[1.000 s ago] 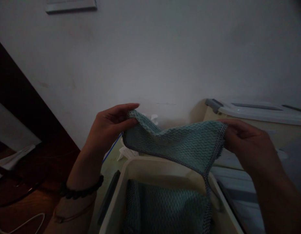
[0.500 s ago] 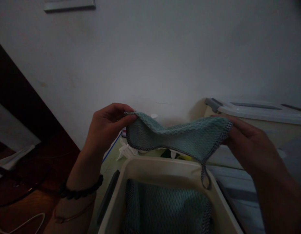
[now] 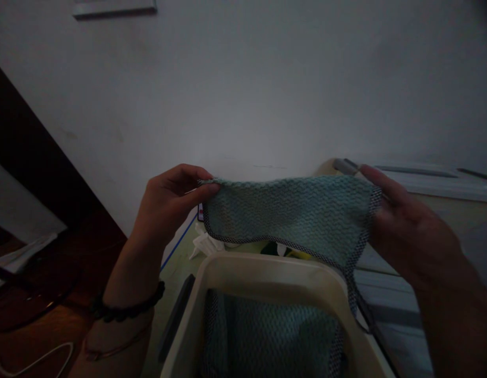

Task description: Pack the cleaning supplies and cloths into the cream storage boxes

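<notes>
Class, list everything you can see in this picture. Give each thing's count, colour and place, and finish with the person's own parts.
Held cloth: one, teal, between the hands
Lower cloth: one, teal, inside the bin
Bin: one, cream, below the hands
Lidded box: one, pale with grey, right
Tabletop: one, green, beside the bin
Tissue-like item: one, white, behind the bin
Unclear item: one, yellow, behind the bin
Cable: one, white, lower left
Wall: one, greyish white, background
Bracelets: two, black and reddish, left wrist
Left hand: one, cloth's left end
Right hand: one, blurred, cloth's right end
</notes>
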A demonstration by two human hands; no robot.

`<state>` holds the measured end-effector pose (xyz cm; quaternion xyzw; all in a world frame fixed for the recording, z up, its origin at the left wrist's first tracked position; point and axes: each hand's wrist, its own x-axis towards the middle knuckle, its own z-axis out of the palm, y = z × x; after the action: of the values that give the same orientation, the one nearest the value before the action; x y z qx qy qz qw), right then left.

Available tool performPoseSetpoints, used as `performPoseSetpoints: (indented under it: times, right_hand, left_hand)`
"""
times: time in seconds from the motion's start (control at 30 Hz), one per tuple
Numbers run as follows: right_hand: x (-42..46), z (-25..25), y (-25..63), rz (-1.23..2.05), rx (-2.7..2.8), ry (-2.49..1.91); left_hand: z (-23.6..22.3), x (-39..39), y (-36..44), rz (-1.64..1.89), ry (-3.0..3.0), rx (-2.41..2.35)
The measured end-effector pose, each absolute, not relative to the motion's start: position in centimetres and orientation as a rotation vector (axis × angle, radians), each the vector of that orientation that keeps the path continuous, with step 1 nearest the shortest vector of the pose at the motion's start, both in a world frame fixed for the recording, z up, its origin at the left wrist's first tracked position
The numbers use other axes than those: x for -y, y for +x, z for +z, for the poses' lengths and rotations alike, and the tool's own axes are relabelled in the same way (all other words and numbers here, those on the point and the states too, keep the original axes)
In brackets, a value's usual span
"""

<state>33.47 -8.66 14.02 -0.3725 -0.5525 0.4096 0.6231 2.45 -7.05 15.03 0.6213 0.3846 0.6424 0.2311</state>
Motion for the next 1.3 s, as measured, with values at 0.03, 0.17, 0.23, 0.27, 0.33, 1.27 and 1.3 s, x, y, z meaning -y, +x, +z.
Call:
performPoseSetpoints:
  times: [0.03, 0.17, 0.23, 0.27, 0.33, 1.27, 1.3]
  right_hand:
    - [8.7, 13.9, 33.5, 0.92, 1.296, -0.885]
    - [8.7, 13.6, 34.0, 0.759, 1.417, -1.048]
    - [8.6, 13.4, 34.4, 0.609, 1.432, -1.109]
    - [8.5, 13.3, 34.5, 0.553, 1.431, -1.128]
    - [8.4, 13.1, 34.7, 0.491, 1.415, -1.151]
    - [8.7, 13.5, 33.9, 0.124, 1.649, -1.176]
    - [8.7, 13.6, 33.8, 0.133, 1.644, -1.179]
  left_hand:
    - [15.1, 7.1, 2.5, 1.771, 1.707, -1.041]
    - [15.2, 7.2, 2.4, 1.765, 1.704, -1.063]
    - [15.3, 7.3, 2.4, 1.743, 1.717, -1.143]
    - [15.3, 7.4, 2.4, 1.734, 1.731, -1.18]
    - [15.4, 7.5, 2.4, 1.718, 1.768, -1.231]
    - [15.6, 7.3, 3.0, 1.524, 2.135, -1.505]
    - [15.5, 7.3, 3.1, 1.526, 2.109, -1.501]
